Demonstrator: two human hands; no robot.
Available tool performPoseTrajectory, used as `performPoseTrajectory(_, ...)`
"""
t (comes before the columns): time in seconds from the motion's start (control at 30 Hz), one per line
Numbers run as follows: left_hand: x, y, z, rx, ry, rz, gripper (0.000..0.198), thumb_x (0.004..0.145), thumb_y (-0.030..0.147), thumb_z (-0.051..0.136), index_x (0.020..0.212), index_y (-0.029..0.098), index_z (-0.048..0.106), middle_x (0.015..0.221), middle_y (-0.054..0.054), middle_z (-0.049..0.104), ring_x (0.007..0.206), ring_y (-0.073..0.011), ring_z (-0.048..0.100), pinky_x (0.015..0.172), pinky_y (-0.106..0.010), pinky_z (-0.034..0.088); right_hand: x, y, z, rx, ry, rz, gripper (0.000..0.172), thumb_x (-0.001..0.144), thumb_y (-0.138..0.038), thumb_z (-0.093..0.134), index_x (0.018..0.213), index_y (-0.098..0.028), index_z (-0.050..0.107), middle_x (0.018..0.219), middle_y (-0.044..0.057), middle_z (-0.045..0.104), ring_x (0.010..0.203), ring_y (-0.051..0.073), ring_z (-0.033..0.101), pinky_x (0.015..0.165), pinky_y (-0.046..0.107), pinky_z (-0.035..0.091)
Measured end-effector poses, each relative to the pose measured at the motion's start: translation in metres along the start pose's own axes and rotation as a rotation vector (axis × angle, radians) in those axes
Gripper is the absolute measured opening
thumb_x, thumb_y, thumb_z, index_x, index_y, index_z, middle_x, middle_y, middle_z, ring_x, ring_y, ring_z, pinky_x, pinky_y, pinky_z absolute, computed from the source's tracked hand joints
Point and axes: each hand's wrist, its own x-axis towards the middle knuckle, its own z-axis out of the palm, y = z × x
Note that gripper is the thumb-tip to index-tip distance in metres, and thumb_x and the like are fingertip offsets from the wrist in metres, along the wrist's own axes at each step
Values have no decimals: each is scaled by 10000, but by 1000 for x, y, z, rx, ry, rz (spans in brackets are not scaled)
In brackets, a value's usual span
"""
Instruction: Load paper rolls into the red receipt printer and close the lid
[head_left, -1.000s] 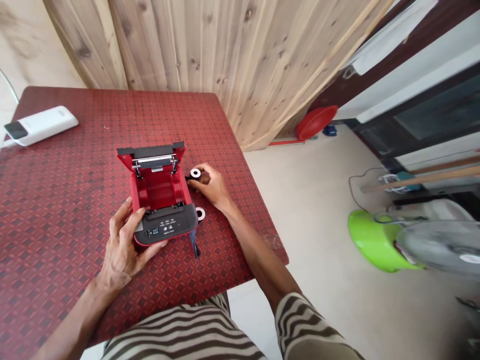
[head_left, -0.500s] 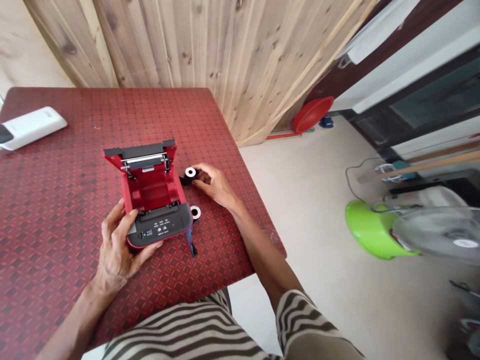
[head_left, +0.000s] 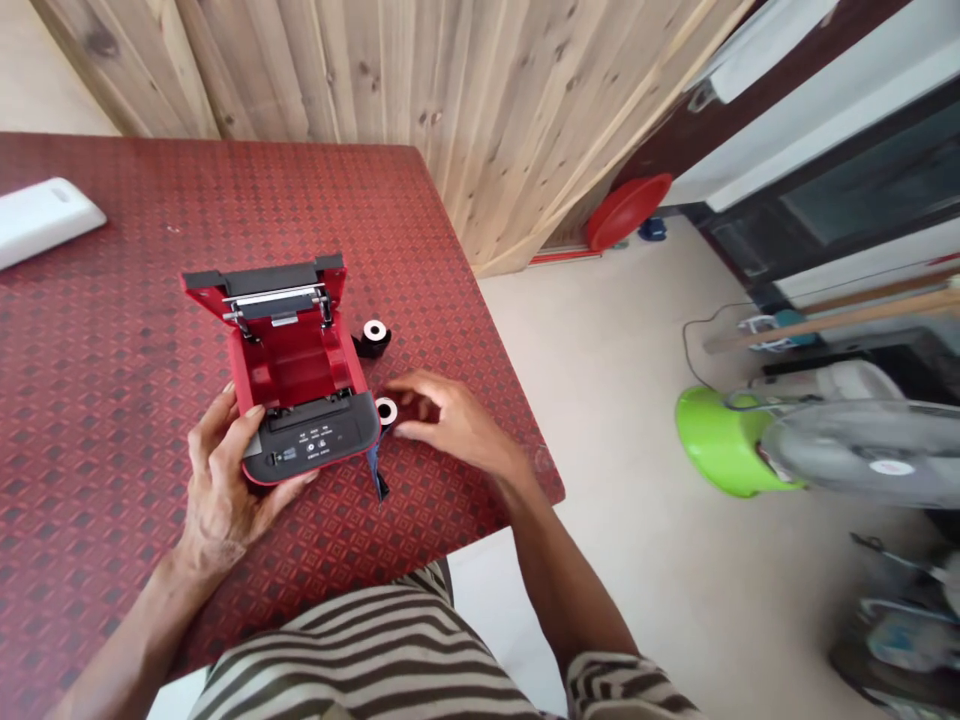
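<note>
My left hand grips the front left corner of a small red and black label printer, thumb underneath and fingers on its side and top. The printer's lid stands raised, and the red compartment inside holds nothing. Beside its front right corner is a roll of dark ribbon on a white core, with a loose tail hanging toward me. My right hand reaches to this roll, its thumb and fingers apart around its right side. Farther back, another black ribbon roll rests on the table by the printer.
The red patterned table ends at a wooden plank wall. A white device lies at the left. On the floor to the right are a green fan base, a fan and a red basin.
My right hand has left the farther ribbon roll and moved toward me to the nearer one. My left hand keeps its hold on the printer. The view has shifted slightly.
</note>
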Motion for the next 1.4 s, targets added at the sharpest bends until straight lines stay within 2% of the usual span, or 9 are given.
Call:
performPoseTrajectory(0.13,-3,0,0,-13,6,-11,1007,801,458,862,1612,251,301,1570,-207,443,1459,-376,487,1087,-563,580,-5,-5,17,-32,86,-54,219,892,-102,682,1087,-192,722,1077,55,762,996,195,689,917,360,515)
performPoseTrajectory(0.33,-4,2,-1,-6,-11,-18,986,828,457,835,1616,268,274,1573,-201,429,1431,-366,522,1073,-550,594,0,-61,-24,-186,189,-232,331,933,-118,670,1239,-243,669,1217,70,730,1148,242,682,1018,450,536)
performPoseTrajectory(0.47,-5,3,-1,-6,-18,-30,928,879,473,775,1622,260,261,1564,-218,425,1417,-371,533,1067,-562,595,31,-107,-15,-480,3,-398,310,1021,-143,593,1329,-170,622,1256,119,716,1182,254,667,1023,436,547)
performPoseTrajectory(0.57,-7,3,0,-24,-28,-51,924,879,473,770,1620,260,261,1565,-226,419,1430,-379,522,1069,-577,594,58,-123,9,-771,-182,-317,243,1042,-82,488,1206,-113,664,1158,140,723,1075,266,699,863,388,568)
performPoseTrajectory(0.7,-9,4,0,-50,-46,-66,922,875,431,783,1619,248,270,1575,-237,409,1440,-388,516,1075,-576,595,81,-130,28,-921,-301,-213,293,1051,-59,424,1152,-118,692,1106,138,742,998,255,725,793,357,530)
performPoseTrajectory(0.9,-12,3,0,-68,-58,-91,917,881,432,776,1624,278,260,1597,-222,398,1442,-399,519,1077,-587,593,101,-128,32,-977,-412,-204,341,1045,-74,419,1105,-130,749,1037,152,775,954,273,754,761,354,511)
performPoseTrajectory(1.13,-11,3,1,-58,-51,-79,914,891,430,767,1628,254,256,1580,-234,395,1444,-379,512,1074,-572,598,106,-121,37,-955,-396,-185,308,1044,-105,452,1087,-130,756,1005,156,781,951,275,757,761,353,523)
performPoseTrajectory(1.27,-11,4,0,-47,-52,-81,905,894,444,761,1624,239,267,1569,-239,401,1441,-371,515,1072,-558,599,94,-123,26,-823,-366,-185,375,1024,-24,411,1229,-128,707,1176,142,757,1020,238,741,844,348,538)
performPoseTrajectory(1.4,-10,5,0,-44,-47,-69,894,896,436,760,1618,211,282,1561,-253,404,1448,-375,504,1060,-545,607,75,-118,7,-544,-374,-349,450,995,20,426,1320,-164,675,1299,106,729,1183,208,687,1057,388,510)
